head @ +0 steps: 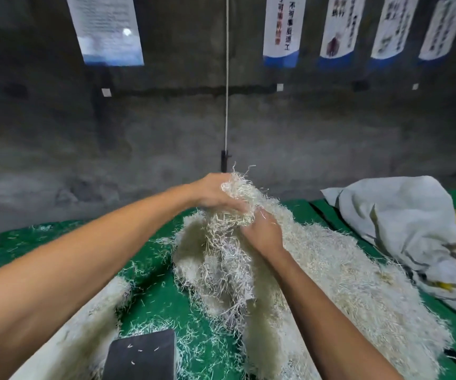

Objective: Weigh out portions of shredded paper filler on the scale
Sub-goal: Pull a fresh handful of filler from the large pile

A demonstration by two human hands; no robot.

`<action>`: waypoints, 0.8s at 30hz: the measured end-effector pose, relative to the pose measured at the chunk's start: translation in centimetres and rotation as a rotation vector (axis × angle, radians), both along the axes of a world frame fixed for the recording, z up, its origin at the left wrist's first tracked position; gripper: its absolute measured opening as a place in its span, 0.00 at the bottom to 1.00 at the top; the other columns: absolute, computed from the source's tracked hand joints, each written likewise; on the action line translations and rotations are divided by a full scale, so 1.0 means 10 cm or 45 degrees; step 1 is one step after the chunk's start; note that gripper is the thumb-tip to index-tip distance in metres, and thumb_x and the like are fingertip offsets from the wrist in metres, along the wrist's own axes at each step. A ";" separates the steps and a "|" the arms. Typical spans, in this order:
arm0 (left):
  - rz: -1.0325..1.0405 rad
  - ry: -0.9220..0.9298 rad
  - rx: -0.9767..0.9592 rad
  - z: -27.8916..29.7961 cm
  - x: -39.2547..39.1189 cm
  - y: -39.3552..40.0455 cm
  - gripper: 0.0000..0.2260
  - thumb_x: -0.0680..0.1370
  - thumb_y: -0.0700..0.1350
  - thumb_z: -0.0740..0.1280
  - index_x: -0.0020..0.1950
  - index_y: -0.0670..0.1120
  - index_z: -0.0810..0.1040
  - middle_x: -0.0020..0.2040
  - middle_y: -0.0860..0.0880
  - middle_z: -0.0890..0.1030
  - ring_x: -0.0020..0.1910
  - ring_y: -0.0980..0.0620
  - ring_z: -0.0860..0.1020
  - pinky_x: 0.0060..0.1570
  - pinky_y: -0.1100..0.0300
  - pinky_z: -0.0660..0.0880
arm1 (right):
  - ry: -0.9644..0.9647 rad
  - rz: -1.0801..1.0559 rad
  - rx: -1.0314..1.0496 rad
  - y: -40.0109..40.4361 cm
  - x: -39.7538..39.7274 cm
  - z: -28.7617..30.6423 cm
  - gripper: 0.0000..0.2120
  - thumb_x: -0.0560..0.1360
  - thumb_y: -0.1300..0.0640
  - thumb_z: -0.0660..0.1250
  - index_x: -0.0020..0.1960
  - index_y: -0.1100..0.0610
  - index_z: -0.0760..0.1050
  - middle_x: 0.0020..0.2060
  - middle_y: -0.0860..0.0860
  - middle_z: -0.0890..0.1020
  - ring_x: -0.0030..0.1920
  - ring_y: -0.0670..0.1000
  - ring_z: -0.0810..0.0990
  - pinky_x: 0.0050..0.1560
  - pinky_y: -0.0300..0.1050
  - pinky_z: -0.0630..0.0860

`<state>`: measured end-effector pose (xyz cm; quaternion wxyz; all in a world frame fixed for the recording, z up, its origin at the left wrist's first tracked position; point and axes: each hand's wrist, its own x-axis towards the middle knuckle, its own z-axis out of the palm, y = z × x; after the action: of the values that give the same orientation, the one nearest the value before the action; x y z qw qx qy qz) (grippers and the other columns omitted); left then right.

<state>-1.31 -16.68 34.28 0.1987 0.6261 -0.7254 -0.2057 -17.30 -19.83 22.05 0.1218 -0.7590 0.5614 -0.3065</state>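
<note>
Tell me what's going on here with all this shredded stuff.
A person is pulling a clump of shredded paper up from the big pile on the green table, left hand gripping it on top, right hand below. The dark scale near the front edge holds only a few stray shreds.

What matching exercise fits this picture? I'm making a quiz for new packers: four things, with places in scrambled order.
Things:
1. left hand
2. scale
3. grey sack
4. white cord

Places:
A. lying at the table's right edge
B. hanging down the wall
C. gripping the top of the lifted shredded paper
D. near bottom edge, a few shreds on it

Pairs: 1-C, 2-D, 3-A, 4-B
</note>
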 end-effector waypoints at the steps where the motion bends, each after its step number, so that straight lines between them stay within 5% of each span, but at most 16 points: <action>1: -0.065 -0.047 0.081 -0.06 -0.03 0.02 0.23 0.67 0.63 0.80 0.49 0.47 0.80 0.47 0.50 0.81 0.41 0.51 0.77 0.45 0.57 0.78 | -0.072 0.029 -0.060 -0.01 0.05 0.09 0.23 0.78 0.46 0.71 0.66 0.58 0.73 0.57 0.53 0.80 0.55 0.55 0.81 0.57 0.53 0.80; 3: -0.119 -0.027 0.151 -0.05 -0.01 0.02 0.16 0.70 0.54 0.80 0.38 0.46 0.77 0.37 0.49 0.79 0.32 0.52 0.73 0.35 0.60 0.74 | -0.194 0.072 -0.161 0.01 0.06 0.15 0.17 0.78 0.51 0.70 0.65 0.53 0.73 0.56 0.48 0.79 0.52 0.49 0.81 0.52 0.48 0.82; 5: -0.122 -0.071 0.118 0.16 0.09 -0.02 0.11 0.71 0.44 0.79 0.37 0.42 0.79 0.36 0.50 0.81 0.30 0.54 0.75 0.34 0.64 0.72 | -0.106 0.081 -0.168 0.07 -0.03 -0.03 0.14 0.78 0.55 0.71 0.62 0.49 0.72 0.53 0.46 0.79 0.46 0.45 0.80 0.45 0.43 0.80; 8: -0.060 -0.120 -0.023 0.60 0.22 -0.06 0.08 0.70 0.39 0.77 0.40 0.40 0.79 0.32 0.50 0.78 0.28 0.55 0.73 0.27 0.64 0.71 | 0.177 0.010 0.014 0.15 -0.23 -0.58 0.17 0.80 0.62 0.67 0.68 0.56 0.70 0.63 0.55 0.78 0.57 0.53 0.79 0.59 0.49 0.78; 11: 0.104 0.023 -0.346 0.81 0.24 -0.11 0.09 0.70 0.36 0.75 0.39 0.47 0.77 0.36 0.52 0.79 0.32 0.55 0.76 0.26 0.67 0.70 | 0.312 -0.004 0.188 0.19 -0.28 -0.83 0.21 0.82 0.49 0.66 0.70 0.56 0.69 0.69 0.55 0.74 0.66 0.54 0.74 0.68 0.48 0.68; 15: 0.089 0.097 -0.103 0.61 0.22 -0.11 0.16 0.75 0.37 0.73 0.60 0.50 0.77 0.46 0.49 0.82 0.32 0.56 0.75 0.30 0.63 0.73 | -0.171 0.026 0.206 0.24 -0.07 -0.53 0.46 0.73 0.32 0.69 0.80 0.56 0.56 0.78 0.54 0.63 0.76 0.55 0.63 0.76 0.56 0.63; 18: 0.161 0.241 0.031 0.35 0.12 -0.14 0.06 0.77 0.43 0.71 0.53 0.43 0.80 0.46 0.46 0.78 0.33 0.55 0.73 0.33 0.61 0.71 | -0.655 0.179 0.283 0.19 0.24 -0.09 0.62 0.64 0.26 0.72 0.83 0.51 0.44 0.78 0.49 0.61 0.76 0.51 0.62 0.76 0.54 0.64; 19: 0.176 0.271 0.066 0.31 0.07 -0.16 0.10 0.77 0.46 0.71 0.55 0.43 0.79 0.50 0.45 0.76 0.40 0.53 0.74 0.39 0.59 0.72 | -0.777 0.205 0.346 0.15 0.31 -0.01 0.57 0.64 0.30 0.74 0.81 0.56 0.52 0.73 0.53 0.69 0.71 0.51 0.70 0.72 0.51 0.72; 20: 0.189 0.307 0.111 0.31 0.05 -0.16 0.17 0.76 0.50 0.71 0.60 0.42 0.78 0.55 0.44 0.75 0.48 0.50 0.75 0.46 0.55 0.73 | -0.868 0.237 0.368 0.14 0.36 0.01 0.43 0.67 0.39 0.76 0.73 0.59 0.65 0.63 0.55 0.77 0.60 0.50 0.77 0.59 0.45 0.80; 22: 0.260 0.391 0.167 0.41 0.04 -0.14 0.32 0.74 0.56 0.71 0.73 0.43 0.70 0.70 0.43 0.72 0.64 0.44 0.73 0.59 0.46 0.74 | -0.886 0.221 0.285 0.19 0.35 -0.08 0.11 0.74 0.52 0.74 0.52 0.54 0.75 0.44 0.52 0.79 0.39 0.46 0.78 0.34 0.36 0.76; 24: 0.302 0.458 0.197 0.49 0.12 -0.09 0.37 0.74 0.58 0.70 0.79 0.45 0.63 0.78 0.44 0.65 0.73 0.40 0.68 0.67 0.39 0.69 | -0.765 0.209 0.285 0.22 0.28 -0.26 0.07 0.78 0.53 0.71 0.55 0.49 0.76 0.46 0.52 0.81 0.41 0.48 0.79 0.36 0.39 0.78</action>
<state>-0.11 -17.62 39.17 0.2990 0.6735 -0.5818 -0.3442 -14.49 -17.64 19.48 0.3891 -0.6592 0.4673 -0.4422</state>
